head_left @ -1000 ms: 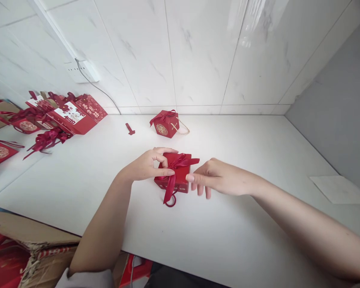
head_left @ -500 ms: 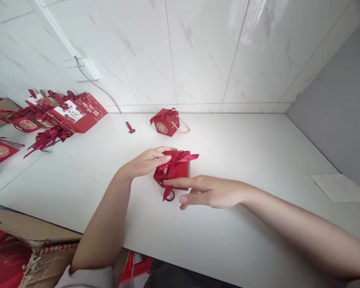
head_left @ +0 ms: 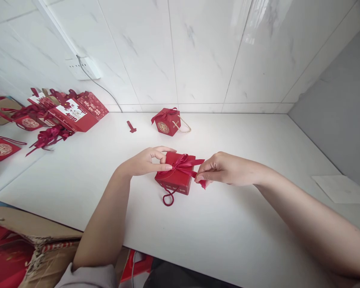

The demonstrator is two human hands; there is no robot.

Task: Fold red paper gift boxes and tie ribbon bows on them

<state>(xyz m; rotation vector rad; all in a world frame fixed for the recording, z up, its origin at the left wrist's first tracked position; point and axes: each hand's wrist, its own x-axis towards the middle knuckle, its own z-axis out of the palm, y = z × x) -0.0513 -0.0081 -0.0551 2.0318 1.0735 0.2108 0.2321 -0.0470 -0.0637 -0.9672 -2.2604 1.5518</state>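
A small red box (head_left: 177, 178) stands on the white table, with a shiny red ribbon bow (head_left: 181, 163) on its top and a dark red cord handle (head_left: 168, 197) hanging at its near side. My left hand (head_left: 148, 161) grips the box's left part, its thumb on top by the knot and its fingers at the far side. To the right of the box, my right hand (head_left: 225, 169) pinches a tail of the ribbon between thumb and fingers. The tail's end shows below the fingertips.
Another red box (head_left: 167, 121) with a gold cord stands near the wall. Left of it lies a small red tag (head_left: 131, 127). Red gift boxes (head_left: 78, 112) and ribbons (head_left: 51, 137) crowd the left. A white sheet (head_left: 342, 189) lies far right; a cardboard box (head_left: 15, 224) is at lower left.
My right hand has moved right and slightly up and closed on a ribbon tail, which now points right instead of hanging over the near side. The box has turned slightly under my left hand.
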